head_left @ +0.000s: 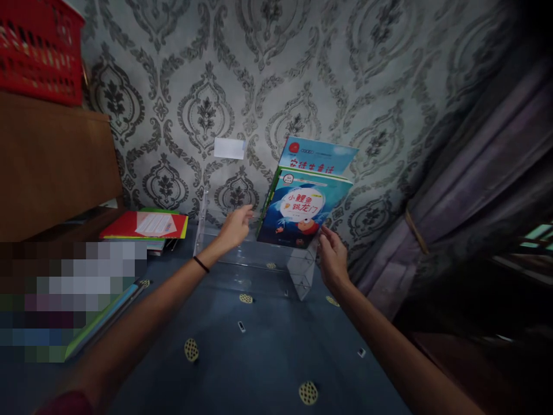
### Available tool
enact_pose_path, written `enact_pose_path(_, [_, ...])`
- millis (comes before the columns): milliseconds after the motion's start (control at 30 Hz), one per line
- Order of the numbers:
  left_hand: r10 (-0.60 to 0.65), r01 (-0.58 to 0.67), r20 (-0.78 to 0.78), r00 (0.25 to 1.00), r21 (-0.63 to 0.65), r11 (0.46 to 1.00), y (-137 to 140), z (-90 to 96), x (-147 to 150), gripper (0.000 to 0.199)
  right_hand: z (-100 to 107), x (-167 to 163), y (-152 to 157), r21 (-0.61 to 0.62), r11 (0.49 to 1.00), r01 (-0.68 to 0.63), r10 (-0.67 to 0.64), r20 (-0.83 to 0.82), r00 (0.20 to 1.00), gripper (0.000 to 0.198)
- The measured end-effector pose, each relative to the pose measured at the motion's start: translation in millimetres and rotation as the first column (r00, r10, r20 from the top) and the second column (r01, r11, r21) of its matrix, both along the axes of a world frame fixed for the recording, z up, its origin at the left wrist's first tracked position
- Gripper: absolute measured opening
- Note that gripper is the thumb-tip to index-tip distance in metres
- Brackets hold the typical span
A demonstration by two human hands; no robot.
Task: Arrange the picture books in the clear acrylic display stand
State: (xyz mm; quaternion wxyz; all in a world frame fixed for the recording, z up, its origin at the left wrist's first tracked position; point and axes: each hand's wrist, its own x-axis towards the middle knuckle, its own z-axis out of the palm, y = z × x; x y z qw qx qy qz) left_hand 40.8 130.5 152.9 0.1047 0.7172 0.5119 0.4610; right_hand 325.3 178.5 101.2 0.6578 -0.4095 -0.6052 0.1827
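Two blue children's picture books stand upright, leaning slightly back, at the right end of a clear acrylic book rack (242, 253). The front picture book (298, 210) shows a red fish and a white title bubble. Behind it the rear picture book (322, 155) rises higher, its lower part hidden. At the front book's lower right edge is my right hand (334, 259), thumb and fingers closed against that edge. My left hand (235, 226) hovers over the rack just left of the books, fingers stretched toward them, holding nothing and apart from the covers.
A stack of books with a red cover (121, 225) lies left of the rack on the dark blue tablecloth (259, 369). Behind is patterned wallpaper (207, 109). A red basket (38, 52) sits on a brown wooden cabinet (56, 155). The grey curtain (432, 213) hangs at right.
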Motion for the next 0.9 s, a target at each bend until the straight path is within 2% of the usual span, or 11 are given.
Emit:
enact_pose_path(167, [0.025,-0.025,-0.004,1.000,0.007,1.000,-5,-2.8,-8,0.052,-1,-3,-8,-0.085,0.994,-0.063,0.054,-0.098,0.994,0.056])
enact_pose_path(433, [-0.012,0.014,-0.086,0.996,0.023,1.000,-6,2.2,11,0.048,2,-3,-8,-0.062,0.997,-0.042,0.041,-0.024,0.999,0.050])
enact_pose_path(567, [-0.026,0.032,-0.082,0.996,0.074,0.997,1,4.3,20,0.060,33,-3,-7,-0.016,1.000,-0.013,0.012,-0.043,0.999,0.059])
enact_pose_path(733, [-0.091,0.093,-0.021,0.996,0.164,0.982,10,12.3,26,0.069,91,-4,-9,0.230,0.969,0.094,-0.104,0.033,0.994,0.066])
enact_pose_path(833, [-0.082,0.085,-0.028,0.996,0.167,0.982,3,14.5,28,0.065,116,-5,-11,0.217,0.976,0.031,-0.045,0.058,0.997,0.064])
enact_pose_path(900, [-0.066,0.074,-0.052,0.996,0.170,0.983,-15,10.9,26,0.064,121,-6,-18,0.175,0.984,0.034,-0.039,0.022,0.999,0.064])
